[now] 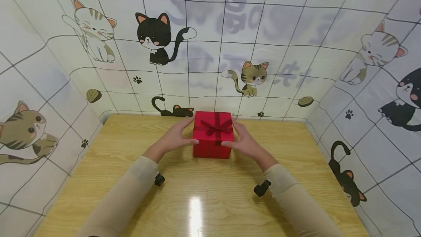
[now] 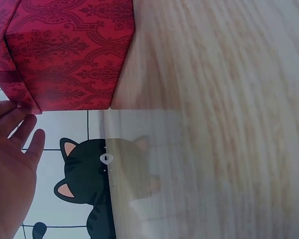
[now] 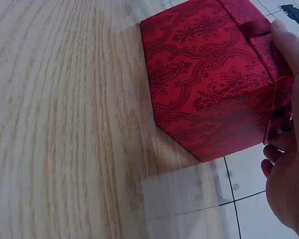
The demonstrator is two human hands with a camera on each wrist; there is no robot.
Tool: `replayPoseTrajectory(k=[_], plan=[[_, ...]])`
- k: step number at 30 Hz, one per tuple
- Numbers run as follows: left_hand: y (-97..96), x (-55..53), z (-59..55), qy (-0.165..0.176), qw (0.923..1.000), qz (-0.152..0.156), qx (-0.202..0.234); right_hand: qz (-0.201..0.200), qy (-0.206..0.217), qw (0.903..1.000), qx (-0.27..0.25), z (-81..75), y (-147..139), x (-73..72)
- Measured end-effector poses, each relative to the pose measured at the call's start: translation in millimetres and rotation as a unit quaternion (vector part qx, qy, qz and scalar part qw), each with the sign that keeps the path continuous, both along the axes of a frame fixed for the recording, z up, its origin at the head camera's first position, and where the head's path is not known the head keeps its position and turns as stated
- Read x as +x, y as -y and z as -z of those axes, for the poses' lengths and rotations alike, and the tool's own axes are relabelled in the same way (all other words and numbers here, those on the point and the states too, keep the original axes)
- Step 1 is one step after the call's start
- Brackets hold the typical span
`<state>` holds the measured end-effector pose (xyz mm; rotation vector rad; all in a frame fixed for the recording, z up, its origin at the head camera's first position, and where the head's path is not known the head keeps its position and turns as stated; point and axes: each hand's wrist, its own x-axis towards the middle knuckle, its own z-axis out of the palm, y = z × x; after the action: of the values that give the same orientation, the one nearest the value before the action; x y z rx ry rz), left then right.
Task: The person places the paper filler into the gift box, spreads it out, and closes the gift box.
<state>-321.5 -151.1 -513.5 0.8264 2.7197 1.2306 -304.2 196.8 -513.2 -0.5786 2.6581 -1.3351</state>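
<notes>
A red gift box (image 1: pixel 210 150) with a dark red damask pattern stands on the wooden table, its lid on and a ribbon bow (image 1: pixel 214 127) on top. My left hand (image 1: pixel 174 135) grips the lid's left side, thumb at the front corner and fingers toward the back. On the opposite side my right hand (image 1: pixel 246 142) holds the lid with its thumb on the front face. In the right wrist view the right thumb (image 3: pixel 287 44) lies by the ribbon on the lid's rim, while the other fingers are partly hidden. The left thumb is out of the left wrist view.
The light wooden table (image 1: pixel 197 182) reaches back to a white wall sheet (image 1: pixel 204 54) printed with cartoon cats and grid lines. Similar sheets rise at both sides. A small black wrist camera (image 1: pixel 159 179) hangs under the left sleeve, another wrist camera (image 1: pixel 262 188) under the right.
</notes>
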Motion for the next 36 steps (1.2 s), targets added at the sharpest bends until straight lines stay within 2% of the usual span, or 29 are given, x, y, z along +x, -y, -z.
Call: replayPoseTrajectory(k=[11,17,24,29,36], plan=[[0.4,-1.2,5.3,-0.006,1.0,0.004,0.0,0.003,-0.004,1.0,0.005,5.9,1.0,1.2],[-0.5,0.5,4.9,0.01,0.9999,-0.003,-0.006,-0.005,-0.013,0.9999,-0.003,7.3,1.2,0.7],[-1.4,-0.9,10.8,0.029,0.9992,0.002,-0.028,0.007,-0.006,1.0,-0.002,21.7,-0.1,0.1],[-2.3,-0.2,14.7,0.031,0.9992,-0.001,-0.024,0.013,0.0,0.9998,-0.016,26.0,-0.2,0.6],[-3.4,2.8,14.1,0.032,0.9994,-0.004,-0.015,0.011,-0.004,0.9996,-0.027,29.7,2.0,0.3]])
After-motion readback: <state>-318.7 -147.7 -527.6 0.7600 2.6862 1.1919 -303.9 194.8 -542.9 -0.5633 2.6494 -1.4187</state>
